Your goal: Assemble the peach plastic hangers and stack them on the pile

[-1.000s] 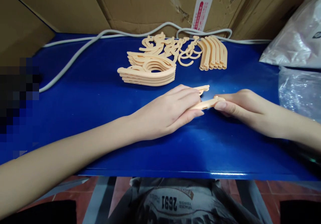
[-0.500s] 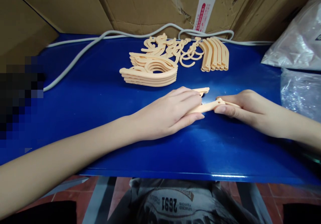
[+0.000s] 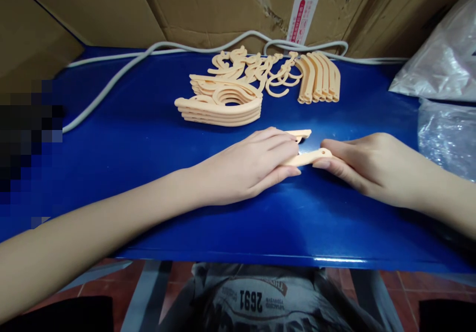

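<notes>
A peach plastic folding hanger (image 3: 307,158) is held just above the blue table, most of it covered by my left hand (image 3: 256,166), which closes over it from the left. One piece of it sticks out past the knuckles, and a lower arm with a small round hole points right. My right hand (image 3: 372,166) pinches that holed end between thumb and fingers. Whether a hook sits inside the right hand is hidden. Beyond the hands lie a stack of curved hanger parts (image 3: 223,112), a loose pile of hooks (image 3: 278,86) and a row of hanger arms (image 3: 320,79).
A white cable (image 3: 111,86) runs along the back of the blue table (image 3: 148,228). Cardboard boxes (image 3: 223,9) stand behind it. Clear plastic bags (image 3: 442,69) lie at the right. My lap with printed grey cloth (image 3: 256,292) shows below the front edge.
My right hand has turned over and closed further at the hanger's end. The thin piece that showed under its fingers is now out of sight. My left hand keeps its hold.
</notes>
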`<state>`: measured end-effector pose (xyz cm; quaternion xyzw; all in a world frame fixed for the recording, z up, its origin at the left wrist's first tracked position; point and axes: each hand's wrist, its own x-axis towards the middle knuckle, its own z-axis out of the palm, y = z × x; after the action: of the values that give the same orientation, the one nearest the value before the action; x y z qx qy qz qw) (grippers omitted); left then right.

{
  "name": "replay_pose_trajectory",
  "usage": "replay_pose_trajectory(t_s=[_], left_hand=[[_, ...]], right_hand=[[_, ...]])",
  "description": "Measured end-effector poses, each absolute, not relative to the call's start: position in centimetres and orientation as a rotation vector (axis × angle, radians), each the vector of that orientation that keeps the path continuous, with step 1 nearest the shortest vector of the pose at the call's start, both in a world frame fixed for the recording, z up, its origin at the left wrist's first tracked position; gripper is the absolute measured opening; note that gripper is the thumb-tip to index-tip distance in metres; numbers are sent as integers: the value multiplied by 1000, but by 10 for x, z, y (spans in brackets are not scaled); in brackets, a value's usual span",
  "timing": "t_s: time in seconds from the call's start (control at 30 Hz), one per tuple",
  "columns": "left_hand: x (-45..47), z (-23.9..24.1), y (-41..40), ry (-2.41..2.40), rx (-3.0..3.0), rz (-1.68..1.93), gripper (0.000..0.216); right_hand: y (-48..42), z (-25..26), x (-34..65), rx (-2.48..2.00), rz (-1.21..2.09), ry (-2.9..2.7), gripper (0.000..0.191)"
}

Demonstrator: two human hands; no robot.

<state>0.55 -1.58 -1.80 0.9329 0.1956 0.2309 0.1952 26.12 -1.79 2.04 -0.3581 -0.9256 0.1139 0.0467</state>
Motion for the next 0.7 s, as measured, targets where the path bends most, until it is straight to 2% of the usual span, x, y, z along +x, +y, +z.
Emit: replay_pose_trajectory(t_s=[0.3,0.47,0.7], left_hand=[[5,-16,-17,557,2619,609,35],[5,-16,-16,533,2631,609,33],[4,-17,-15,509,2656,591,32]], right_hand=[[-21,21,265,-980,-96,-2869,46],[-21,21,267,-913,-199,-2878,44],[-21,23,265,-901,-276,-2919,51]])
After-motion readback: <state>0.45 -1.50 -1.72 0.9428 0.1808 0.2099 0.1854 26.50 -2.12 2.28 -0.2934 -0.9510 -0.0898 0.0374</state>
